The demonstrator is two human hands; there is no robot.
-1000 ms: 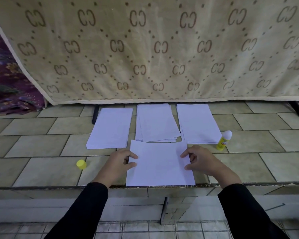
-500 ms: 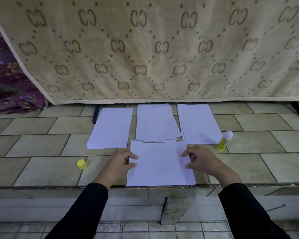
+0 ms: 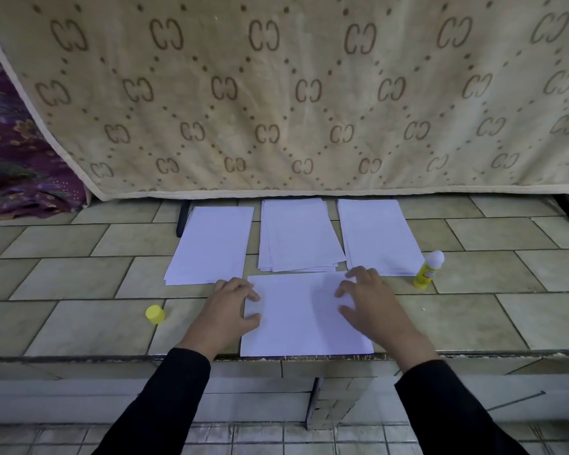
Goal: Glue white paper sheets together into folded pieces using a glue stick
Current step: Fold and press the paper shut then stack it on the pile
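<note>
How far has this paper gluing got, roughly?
Done: the glue stick stands uncapped, its yellow cap set aside left. In hand: the left hand and right hand rest on the front sheet. Left: the left stack, middle stack and right stack lie behind; which are finished, I cannot tell.

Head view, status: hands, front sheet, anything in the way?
Left hand rests on front sheet left edge; right hand spread open over its right side. Glue stick uncapped, upright, untouched at right. Nothing blocking.
</note>
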